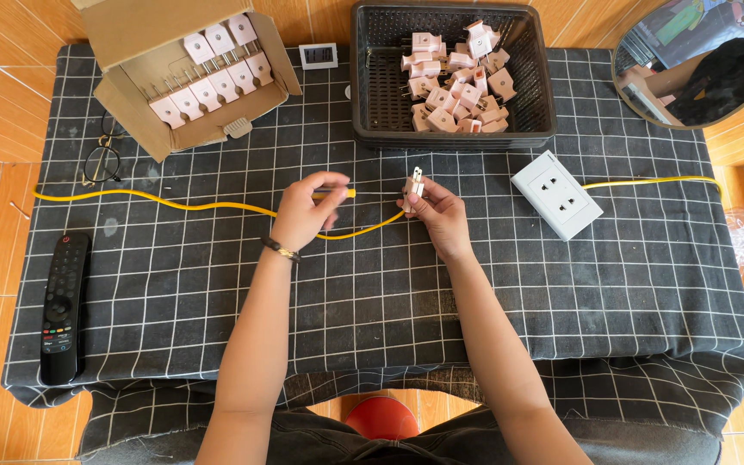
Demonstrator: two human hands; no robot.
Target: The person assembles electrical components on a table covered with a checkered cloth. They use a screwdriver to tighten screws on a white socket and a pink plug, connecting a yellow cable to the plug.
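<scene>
Two hands (303,213) (437,211), pink plug (413,183), yellow cable (182,205)

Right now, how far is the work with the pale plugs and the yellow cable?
Looks done: one row of pale plugs lies lined up in the cardboard box. In hand: the right hand holds one plug where the yellow cable ends; the left hand pinches that cable. Left: many loose plugs in the black basket.

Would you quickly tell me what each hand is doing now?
Left hand: closed on the yellow cable.
Right hand: holding a pink plug.
</scene>
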